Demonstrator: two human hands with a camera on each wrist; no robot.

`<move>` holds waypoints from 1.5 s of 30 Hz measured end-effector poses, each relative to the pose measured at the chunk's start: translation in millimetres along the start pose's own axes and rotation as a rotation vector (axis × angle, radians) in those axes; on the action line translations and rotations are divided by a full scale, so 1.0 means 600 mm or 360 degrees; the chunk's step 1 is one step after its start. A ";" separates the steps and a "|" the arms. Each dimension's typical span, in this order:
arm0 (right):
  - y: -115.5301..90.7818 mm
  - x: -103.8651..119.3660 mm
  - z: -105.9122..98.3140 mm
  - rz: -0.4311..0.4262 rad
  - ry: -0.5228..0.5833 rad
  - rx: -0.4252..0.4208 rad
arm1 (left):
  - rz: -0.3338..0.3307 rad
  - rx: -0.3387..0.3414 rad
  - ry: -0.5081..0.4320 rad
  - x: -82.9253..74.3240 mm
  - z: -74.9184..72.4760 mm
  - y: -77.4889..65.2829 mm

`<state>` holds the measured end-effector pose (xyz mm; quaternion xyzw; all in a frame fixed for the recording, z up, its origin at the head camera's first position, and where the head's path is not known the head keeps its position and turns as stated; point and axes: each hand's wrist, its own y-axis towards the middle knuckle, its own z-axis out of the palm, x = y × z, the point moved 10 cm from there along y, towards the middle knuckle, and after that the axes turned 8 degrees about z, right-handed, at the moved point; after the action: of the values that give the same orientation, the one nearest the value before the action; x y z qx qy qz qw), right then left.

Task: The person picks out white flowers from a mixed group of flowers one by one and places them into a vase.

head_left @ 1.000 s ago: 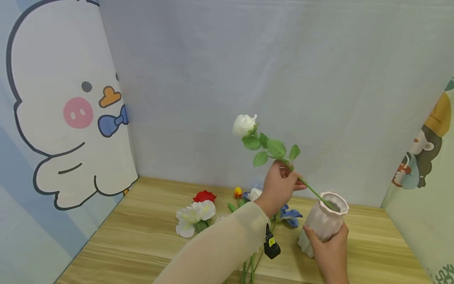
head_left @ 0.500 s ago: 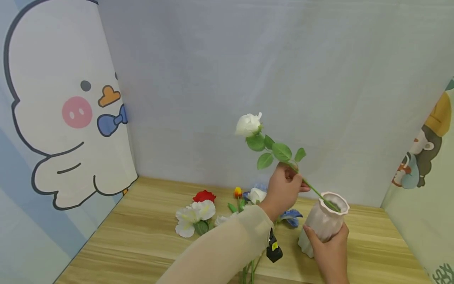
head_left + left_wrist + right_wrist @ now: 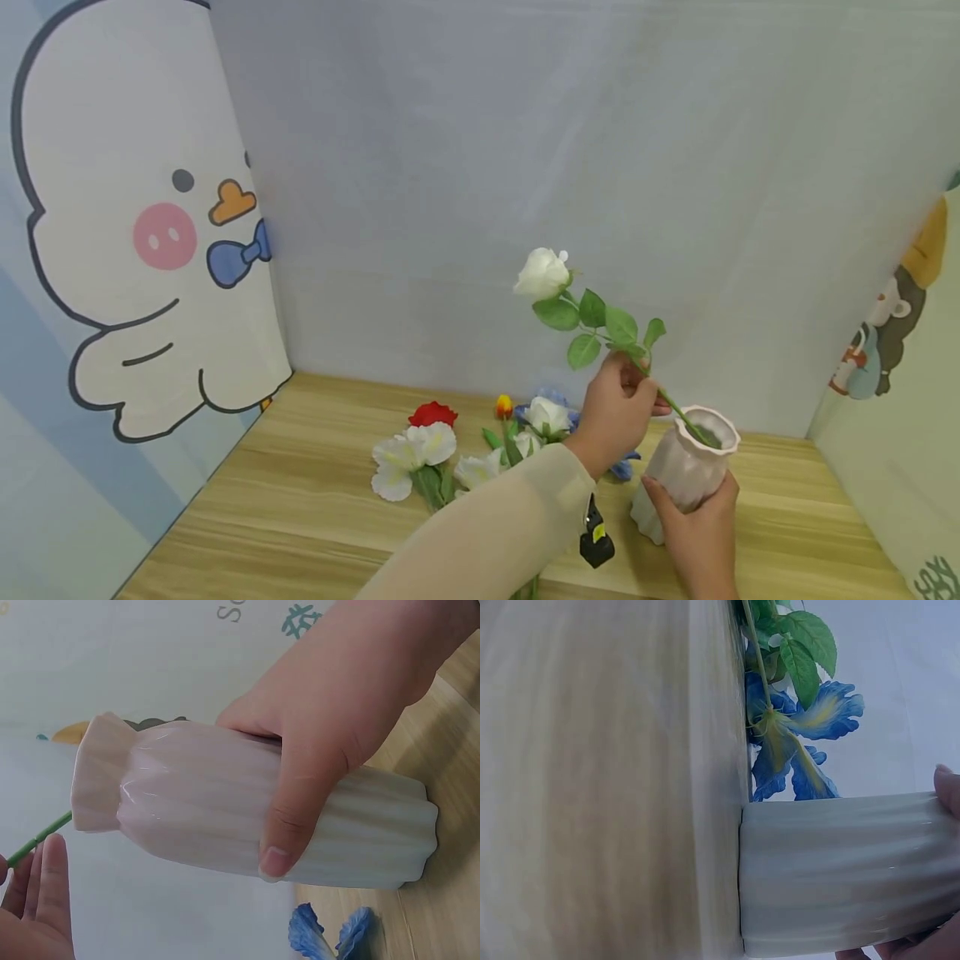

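Note:
My left hand (image 3: pixel 618 412) pinches the green stem of a white rose (image 3: pixel 542 273) just below its leaves. The bloom leans up and left, while the stem's lower end goes into the mouth of a pale pink, fluted vase (image 3: pixel 678 475). My right hand (image 3: pixel 705 529) grips the vase around its body, with the thumb (image 3: pixel 289 817) across the side in the left wrist view. The vase (image 3: pixel 840 874) tilts slightly, its base against the wooden table (image 3: pixel 615 787). In the left wrist view the stem (image 3: pixel 45 832) crosses the rim; its end inside is hidden.
Left of the vase lie several artificial flowers: a red bloom (image 3: pixel 432 414), a large white one (image 3: pixel 412 458), a red-yellow tulip (image 3: pixel 503 407), a white rose bloom (image 3: pixel 547 414) and a blue iris (image 3: pixel 795 742). A grey cloth backdrop (image 3: pixel 405 208) stands behind the table.
My left hand has moved right and slightly down with the white rose, bringing it closer to the vase. The right hand and the vase stay where they were.

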<state>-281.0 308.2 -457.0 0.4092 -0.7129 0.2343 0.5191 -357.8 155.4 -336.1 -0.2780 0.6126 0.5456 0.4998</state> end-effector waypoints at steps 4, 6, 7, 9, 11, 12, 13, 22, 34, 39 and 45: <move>-0.001 -0.001 0.001 0.0012 -0.0008 0.0004 | 0.0002 0.0014 0.0057 0.001 0.001 0.001; -0.001 0.000 0.000 0.0003 -0.0004 0.0000 | 0.0003 0.0021 0.0095 -0.001 0.000 0.000; -0.001 0.001 0.000 -0.0002 -0.0002 0.0000 | 0.0003 0.0023 0.0113 -0.002 -0.001 0.000; -0.001 0.001 -0.001 -0.0012 0.0003 -0.0006 | 0.0010 0.0025 0.0128 -0.005 -0.001 -0.001; -0.001 0.002 -0.002 -0.0014 -0.0003 -0.0015 | 0.0016 0.0032 0.0146 -0.008 0.000 -0.002; -0.001 0.001 -0.002 -0.0013 -0.0008 -0.0019 | 0.0015 0.0036 0.0158 -0.009 0.001 -0.003; -0.001 0.001 -0.002 -0.0012 -0.0015 -0.0018 | 0.0011 0.0041 0.0167 -0.010 0.002 -0.003; -0.002 0.000 -0.003 -0.0015 -0.0014 -0.0024 | 0.0003 0.0103 0.0249 -0.013 0.012 -0.007; -0.004 0.009 -0.005 -0.0084 0.0025 -0.0038 | -0.0044 0.0165 0.0528 0.001 0.019 -0.006; -0.003 0.007 -0.004 -0.0079 0.0008 -0.0039 | -0.0083 0.0204 0.0587 0.007 0.025 -0.007; -0.003 0.007 -0.004 -0.0104 0.0016 -0.0036 | -0.0130 0.0229 0.0654 0.018 0.032 -0.010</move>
<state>-278.5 307.4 -452.5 0.4253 -0.6991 0.2111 0.5346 -350.1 174.3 -346.4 -0.3715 0.7271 0.4118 0.4046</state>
